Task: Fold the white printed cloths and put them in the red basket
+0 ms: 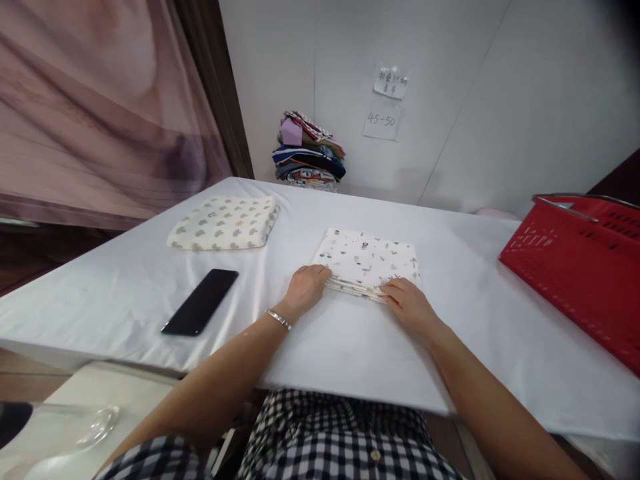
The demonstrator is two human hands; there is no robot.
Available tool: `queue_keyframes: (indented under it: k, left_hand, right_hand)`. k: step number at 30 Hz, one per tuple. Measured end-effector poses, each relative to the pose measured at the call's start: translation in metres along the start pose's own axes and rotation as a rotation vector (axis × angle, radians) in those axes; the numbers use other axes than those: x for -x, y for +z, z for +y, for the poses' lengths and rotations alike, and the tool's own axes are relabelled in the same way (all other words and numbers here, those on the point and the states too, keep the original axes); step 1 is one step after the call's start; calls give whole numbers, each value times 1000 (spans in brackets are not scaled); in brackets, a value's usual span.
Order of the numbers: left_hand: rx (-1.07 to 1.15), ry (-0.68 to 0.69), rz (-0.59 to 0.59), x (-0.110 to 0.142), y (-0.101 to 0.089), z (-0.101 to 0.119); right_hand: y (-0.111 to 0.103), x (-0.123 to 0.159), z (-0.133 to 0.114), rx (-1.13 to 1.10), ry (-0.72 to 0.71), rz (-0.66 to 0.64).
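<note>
A folded white cloth (367, 257) with small grey and dark printed figures lies flat on the table in front of me. My left hand (306, 290) is closed on its near left corner, fingertips on top of the edge. At the near right corner, my right hand (409, 305) grips the same front edge between thumb and fingers. Several folded layers show along that edge between the hands. Farther left lies a second folded cloth (225, 225), cream with grey shapes, touched by neither hand.
A white-covered table (350, 347) spans the view. A black phone (201, 302) lies at left, near the front edge. A red plastic basket (580, 267) stands at right. Behind the table is a pile of folded fabrics (310, 153) by the wall, under paper signs (383, 123).
</note>
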State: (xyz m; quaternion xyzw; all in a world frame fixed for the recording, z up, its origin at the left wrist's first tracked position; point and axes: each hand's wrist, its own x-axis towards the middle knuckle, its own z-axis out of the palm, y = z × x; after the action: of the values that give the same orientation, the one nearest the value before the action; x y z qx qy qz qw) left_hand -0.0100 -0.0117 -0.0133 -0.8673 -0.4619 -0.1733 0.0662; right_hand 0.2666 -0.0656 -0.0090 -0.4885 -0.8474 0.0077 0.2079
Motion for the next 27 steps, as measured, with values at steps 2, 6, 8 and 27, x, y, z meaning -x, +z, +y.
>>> queue_keyframes:
  k: [2, 6, 8, 27]
  left_hand:
    - [20, -12, 2, 1, -1, 0]
    - [110, 45, 92, -2, -4, 9]
    - [145, 145, 129, -6, -6, 18]
    - [149, 141, -20, -8, 17, 27]
  right_hand:
    - [-1, 0, -1, 0, 6, -3]
    - [0, -2, -6, 16, 33, -15]
    - [2, -3, -8, 25, 42, -6]
    - [17, -55, -17, 29, 152, -213]
